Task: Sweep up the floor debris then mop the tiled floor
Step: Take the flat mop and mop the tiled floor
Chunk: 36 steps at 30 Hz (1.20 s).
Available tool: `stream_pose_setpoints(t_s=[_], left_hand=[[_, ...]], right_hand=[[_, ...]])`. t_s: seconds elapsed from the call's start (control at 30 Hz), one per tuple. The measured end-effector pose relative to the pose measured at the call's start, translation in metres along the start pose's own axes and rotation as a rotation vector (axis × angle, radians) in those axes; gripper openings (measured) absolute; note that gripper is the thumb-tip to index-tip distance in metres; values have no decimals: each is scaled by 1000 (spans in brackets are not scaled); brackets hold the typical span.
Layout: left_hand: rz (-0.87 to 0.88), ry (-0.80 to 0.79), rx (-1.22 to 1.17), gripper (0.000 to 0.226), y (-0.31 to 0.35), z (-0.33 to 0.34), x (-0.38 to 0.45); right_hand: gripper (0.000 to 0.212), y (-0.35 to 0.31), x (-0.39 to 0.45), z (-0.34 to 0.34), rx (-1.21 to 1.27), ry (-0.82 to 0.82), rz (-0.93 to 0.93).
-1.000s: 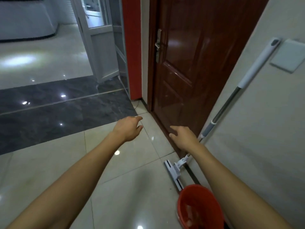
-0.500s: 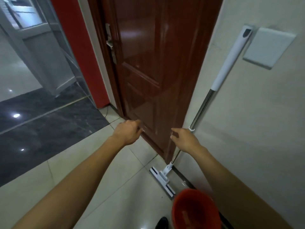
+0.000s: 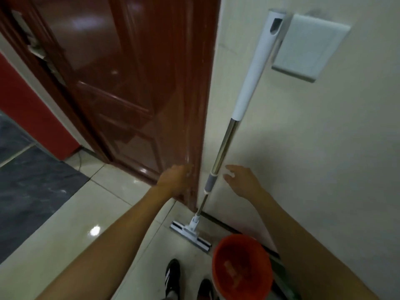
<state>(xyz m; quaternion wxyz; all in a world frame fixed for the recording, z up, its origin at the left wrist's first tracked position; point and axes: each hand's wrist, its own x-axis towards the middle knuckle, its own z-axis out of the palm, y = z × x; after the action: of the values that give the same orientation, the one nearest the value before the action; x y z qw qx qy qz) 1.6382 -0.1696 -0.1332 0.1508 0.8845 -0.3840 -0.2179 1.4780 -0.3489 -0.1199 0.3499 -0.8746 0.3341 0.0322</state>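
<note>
**Leaning mop at risk of being knocked before it is held**

The mop (image 3: 227, 135) is propped against the wall (image 3: 324, 148) just beside the door (image 3: 129, 83) frame, its white grip near the wall plate (image 3: 307, 44) and its flat head (image 3: 190, 232) resting on the tiled floor (image 3: 75, 234) at the foot of the wall. The right hand (image 3: 242, 180) is spread open just beside the steel shaft, fingers relaxed, nothing held. The left hand (image 3: 175, 180) is seen loosely curled against the door's edge; whether it presses on the door cannot be told, and nothing is gripped by it.

The pole is judged to be balanced only by its lean. If the shaft is brushed by the open fingers before a grip is closed, it could be tipped sideways along the wall and dropped toward the door or the floor. The orange bucket (image 3: 241, 269) stands close to the mop head and to the shoes (image 3: 173, 276); it could be clipped by the head as the mop is swung out, or kicked by a step forward. Whether it holds water cannot be told. No floor debris can be made out, so whether sweeping is finished is left unjudged.
</note>
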Motion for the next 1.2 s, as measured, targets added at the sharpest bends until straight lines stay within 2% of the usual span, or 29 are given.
stream_pose_setpoints(t_s=[0.13, 0.23, 0.33, 0.43, 0.57, 0.83, 1.2], left_hand=[[48, -44, -158, 41, 5, 24, 36], [90, -143, -236, 44, 5, 40, 59], [150, -218, -306, 45, 3, 53, 76], [219, -203, -324, 43, 4, 60, 85], [246, -198, -379, 35, 3, 64, 84], [221, -161, -352, 25, -3, 68, 38], [98, -76, -305, 17, 5, 97, -120]], right_hand=[[53, -9, 13, -5, 135, 75, 81], [54, -22, 24, -6, 246, 176, 130], [41, -35, 27, -6, 273, 255, 104], [21, -45, 25, -1, 329, 320, 108], [14, -48, 20, 6, 338, 357, 123], [13, -51, -29, 20, 345, 300, 32], [20, -36, -163, 66, 465, 118, -129]])
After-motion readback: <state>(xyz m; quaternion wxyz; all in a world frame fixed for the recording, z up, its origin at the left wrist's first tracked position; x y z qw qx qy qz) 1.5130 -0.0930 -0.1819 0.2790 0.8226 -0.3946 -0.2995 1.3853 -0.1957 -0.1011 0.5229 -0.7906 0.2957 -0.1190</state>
